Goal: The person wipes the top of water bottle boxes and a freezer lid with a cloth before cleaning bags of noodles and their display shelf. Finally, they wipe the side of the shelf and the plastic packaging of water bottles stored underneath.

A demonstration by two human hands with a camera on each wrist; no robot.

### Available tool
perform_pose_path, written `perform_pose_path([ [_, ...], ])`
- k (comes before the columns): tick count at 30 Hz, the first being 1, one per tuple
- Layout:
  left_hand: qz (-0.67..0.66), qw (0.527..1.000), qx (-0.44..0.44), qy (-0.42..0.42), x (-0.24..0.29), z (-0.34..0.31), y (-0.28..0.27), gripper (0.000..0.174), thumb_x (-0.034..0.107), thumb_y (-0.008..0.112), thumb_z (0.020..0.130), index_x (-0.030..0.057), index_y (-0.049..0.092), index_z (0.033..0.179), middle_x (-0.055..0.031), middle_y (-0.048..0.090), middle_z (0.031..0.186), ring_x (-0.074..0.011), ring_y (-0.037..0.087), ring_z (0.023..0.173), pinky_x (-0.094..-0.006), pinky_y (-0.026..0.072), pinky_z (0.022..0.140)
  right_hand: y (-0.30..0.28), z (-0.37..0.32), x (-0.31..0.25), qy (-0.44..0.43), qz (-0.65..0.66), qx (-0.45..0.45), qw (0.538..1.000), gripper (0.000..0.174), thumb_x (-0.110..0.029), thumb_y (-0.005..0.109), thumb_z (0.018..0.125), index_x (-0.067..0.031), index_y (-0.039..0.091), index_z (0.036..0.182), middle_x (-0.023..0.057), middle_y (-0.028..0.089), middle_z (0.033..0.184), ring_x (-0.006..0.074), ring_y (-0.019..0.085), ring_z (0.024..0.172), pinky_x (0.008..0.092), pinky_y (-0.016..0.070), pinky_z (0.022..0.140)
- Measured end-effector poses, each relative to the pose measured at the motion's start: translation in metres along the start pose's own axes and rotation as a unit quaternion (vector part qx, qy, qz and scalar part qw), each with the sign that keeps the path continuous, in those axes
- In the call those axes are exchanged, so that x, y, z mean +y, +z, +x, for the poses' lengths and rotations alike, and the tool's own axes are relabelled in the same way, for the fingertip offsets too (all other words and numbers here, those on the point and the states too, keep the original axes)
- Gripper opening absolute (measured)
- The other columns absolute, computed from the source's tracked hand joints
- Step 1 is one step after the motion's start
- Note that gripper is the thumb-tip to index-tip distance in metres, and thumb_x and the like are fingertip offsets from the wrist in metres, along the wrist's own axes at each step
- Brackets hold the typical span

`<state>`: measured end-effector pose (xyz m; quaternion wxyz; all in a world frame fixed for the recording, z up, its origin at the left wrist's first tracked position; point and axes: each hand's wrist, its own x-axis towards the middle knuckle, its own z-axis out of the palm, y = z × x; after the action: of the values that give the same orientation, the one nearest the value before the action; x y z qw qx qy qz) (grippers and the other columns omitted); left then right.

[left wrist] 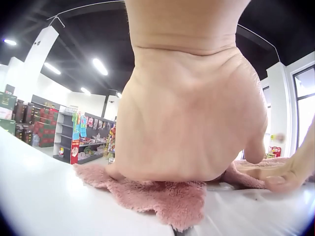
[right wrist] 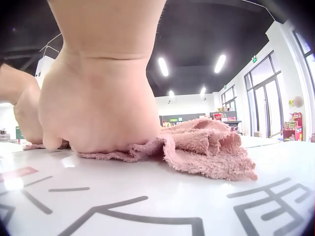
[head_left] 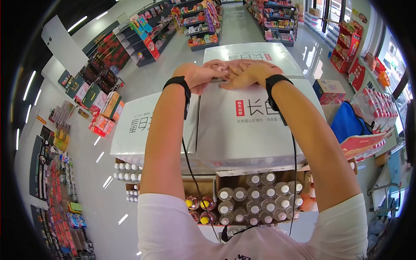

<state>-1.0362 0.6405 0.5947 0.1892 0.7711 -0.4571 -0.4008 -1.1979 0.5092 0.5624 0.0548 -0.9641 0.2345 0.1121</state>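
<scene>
A fluffy pink cloth [left wrist: 170,204] [right wrist: 211,150] lies bunched on the white cartons [head_left: 255,130], across the seam between the near and far ones. My left hand [head_left: 197,76] [left wrist: 187,113] presses on the cloth's left part, heel down, fingers toward the right hand. My right hand [head_left: 251,74] [right wrist: 101,105] rests palm down on its middle, fingers spread toward the left hand; the fingertips of the two hands meet or nearly meet. Cloth sticks out beyond the right hand. In both wrist views most of the fingers are hidden behind the palms.
Bottles with white caps [head_left: 255,193] and yellow-capped bottles [head_left: 206,203] stand below the cartons' near edge. A blue bag [head_left: 349,123] and packs of red-capped bottles [head_left: 377,108] are at the right. Store shelves [head_left: 277,21] stand ahead. Two black cables hang from my wrists.
</scene>
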Motion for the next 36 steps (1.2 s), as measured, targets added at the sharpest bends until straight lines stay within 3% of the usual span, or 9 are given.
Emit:
perform_pose_path([
  [3, -0.027, 0.999, -0.019, -0.004, 0.001, 0.015, -0.006, 0.054, 0.067, 0.060, 0.093, 0.0386, 0.054, 0.138, 0.0034, 0.036, 0.061, -0.0100, 0.032, 0.049, -0.0272, 0.0302, 0.048, -0.008, 0.005, 0.005, -0.063, 0.007, -0.055, 0.996, 0.092, -0.084, 0.030, 0.093, -0.0315, 0.015, 0.167, 0.0108, 0.001, 0.175, 0.0413, -0.002, 0.160, 0.0499, 0.0000, 0.129],
  [15, 0.098, 0.993, 0.026, 0.057, 0.004, 0.034, -0.010, 0.057, 0.067, 0.036, 0.105, 0.0391, 0.038, 0.154, -0.0038, 0.044, 0.060, -0.0132, 0.034, 0.043, -0.0303, 0.0384, 0.054, -0.032, 0.004, 0.003, -0.020, -0.037, -0.056, 0.998, 0.086, -0.084, 0.028, 0.093, -0.0390, 0.015, 0.166, 0.0086, 0.004, 0.175, 0.0408, 0.005, 0.160, 0.0538, 0.0061, 0.128],
  [17, 0.109, 0.988, 0.065, 0.084, -0.005, 0.039, -0.012, 0.058, 0.066, 0.037, 0.105, 0.0371, 0.040, 0.155, -0.0013, 0.059, 0.082, -0.0145, 0.036, 0.042, -0.0292, 0.0412, 0.057, -0.013, 0.027, 0.017, -0.079, -0.125, -0.052, 0.988, 0.080, -0.081, 0.028, 0.096, -0.0391, 0.019, 0.164, 0.0080, 0.008, 0.175, 0.0414, 0.009, 0.159, 0.0539, 0.0080, 0.129],
  [19, 0.159, 0.982, 0.085, 0.065, 0.009, 0.020, -0.007, 0.058, 0.064, 0.041, 0.104, 0.0335, 0.042, 0.154, 0.0068, 0.061, 0.116, -0.0155, 0.040, 0.043, -0.0274, 0.0454, 0.063, -0.013, 0.022, 0.016, -0.187, -0.344, 0.091, 0.916, 0.047, -0.041, 0.048, 0.104, -0.0350, 0.038, 0.149, 0.0081, 0.043, 0.159, 0.0395, 0.051, 0.139, 0.0487, 0.0411, 0.119],
  [21, 0.013, 0.990, 0.088, 0.108, -0.004, 0.042, -0.004, 0.055, 0.054, 0.060, 0.097, 0.0286, 0.054, 0.145, 0.0079, 0.060, 0.081, -0.0035, 0.055, 0.059, -0.0252, 0.0466, 0.066, -0.018, 0.023, 0.015, -0.161, -0.332, 0.002, 0.929, 0.052, -0.053, 0.035, 0.106, -0.0364, 0.032, 0.155, 0.0034, 0.017, 0.173, 0.0421, 0.025, 0.156, 0.0556, 0.0162, 0.129],
  [25, 0.160, 0.955, 0.240, 0.071, -0.012, 0.065, 0.011, 0.059, 0.056, 0.054, 0.097, 0.0273, 0.051, 0.149, -0.0026, 0.066, 0.133, -0.0179, 0.069, 0.108, -0.0374, 0.0529, 0.097, -0.003, 0.032, 0.024, -0.182, -0.412, 0.067, 0.890, 0.058, -0.054, 0.035, 0.105, -0.0342, 0.028, 0.160, 0.0031, 0.017, 0.173, 0.0390, 0.024, 0.157, 0.0552, 0.0157, 0.129],
  [26, 0.331, 0.897, 0.278, 0.098, -0.025, 0.085, 0.014, 0.063, 0.059, 0.043, 0.101, 0.0247, 0.048, 0.154, -0.0050, 0.046, 0.159, -0.0238, 0.051, 0.140, -0.0494, 0.0366, 0.118, -0.006, 0.026, 0.015, -0.084, -0.254, 0.039, 0.963, 0.064, -0.059, 0.032, 0.105, -0.0329, 0.024, 0.162, 0.0040, 0.016, 0.174, 0.0385, 0.021, 0.157, 0.0552, 0.0147, 0.129],
  [30, 0.437, 0.824, 0.345, 0.106, -0.034, 0.079, 0.034, 0.070, 0.063, 0.033, 0.102, 0.0227, 0.041, 0.159, -0.0048, 0.038, 0.165, -0.0258, 0.033, 0.153, -0.0575, 0.0189, 0.125, 0.022, 0.050, 0.026, -0.032, -0.116, 0.066, 0.991, 0.078, -0.069, 0.028, 0.101, -0.0297, 0.016, 0.167, 0.0074, 0.015, 0.174, 0.0365, 0.016, 0.159, 0.0541, 0.0101, 0.129],
  [36, 0.371, 0.910, 0.172, 0.069, -0.008, 0.039, 0.040, 0.076, 0.065, 0.025, 0.103, 0.0221, 0.024, 0.166, -0.0066, 0.021, 0.173, -0.0271, 0.017, 0.160, -0.0588, 0.0090, 0.127, 0.014, -0.004, 0.002, 0.019, -0.018, 0.092, 0.995, 0.076, -0.064, 0.032, 0.100, -0.0289, 0.021, 0.166, 0.0054, 0.017, 0.174, 0.0333, 0.016, 0.160, 0.0538, 0.0082, 0.129],
])
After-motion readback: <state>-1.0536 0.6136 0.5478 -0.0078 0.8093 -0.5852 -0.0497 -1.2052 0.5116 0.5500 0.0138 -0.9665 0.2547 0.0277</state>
